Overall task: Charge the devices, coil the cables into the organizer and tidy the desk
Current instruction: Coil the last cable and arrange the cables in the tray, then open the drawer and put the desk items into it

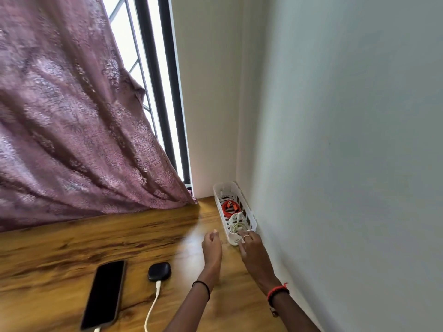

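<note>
A white slotted organizer [226,188] stands along the right wall on the wooden desk [72,238]. Inside it lie a coiled red cable [230,207] and coiled white cables [237,224]. My right hand [251,248] rests on the organizer's near end, its fingers touching the rim and the nearest white coil. My left hand [212,245] hovers just left of the organizer, fingers loosely curled and holding nothing. A black phone [104,293] lies on the desk with a plug at its near end. Beside it a black earbud case [159,271] has a white cable [152,310] plugged in.
A mauve patterned curtain [72,116] hangs down to the desk's far edge on the left. A window with dark bars [165,92] shows behind it. A pale wall [347,140] bounds the desk on the right, meeting another wall in the corner behind the organizer.
</note>
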